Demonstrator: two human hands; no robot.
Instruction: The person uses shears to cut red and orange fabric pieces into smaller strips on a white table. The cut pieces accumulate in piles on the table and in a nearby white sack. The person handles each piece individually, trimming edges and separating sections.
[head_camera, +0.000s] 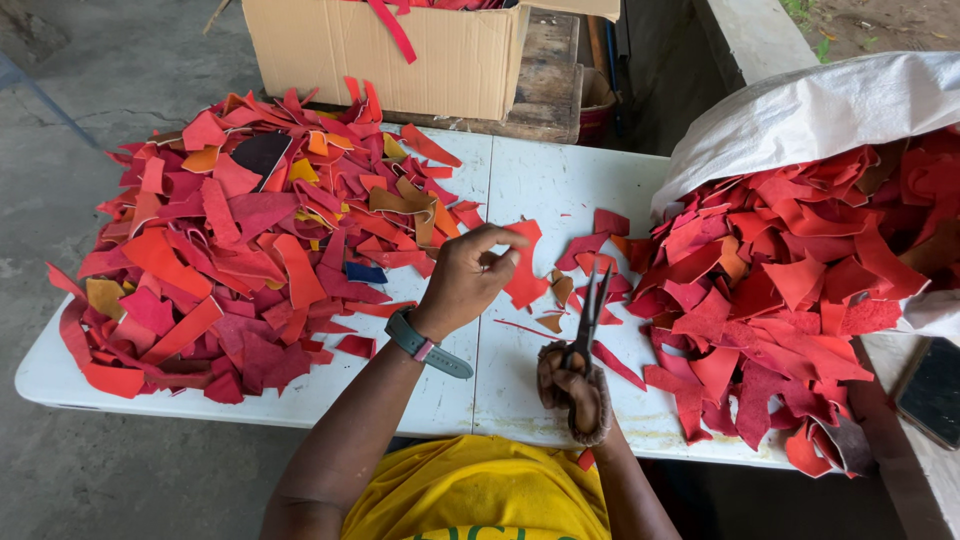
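Note:
My left hand (465, 278) pinches a red leather scrap (523, 272) over the middle of the white folding table (540, 180); a grey watch sits on that wrist. My right hand (577, 385) grips a pair of dark scissors (590, 315) with the blades slightly apart and pointing away from me, just right of the scrap and not touching it. A few small red and tan offcuts (553, 300) lie on the table between my hands.
A big heap of red, orange and tan scraps (240, 240) covers the table's left half. A white sack (800, 110) spills more red pieces (780, 290) at right. A cardboard box (400, 50) stands behind. A dark phone (932, 392) lies far right.

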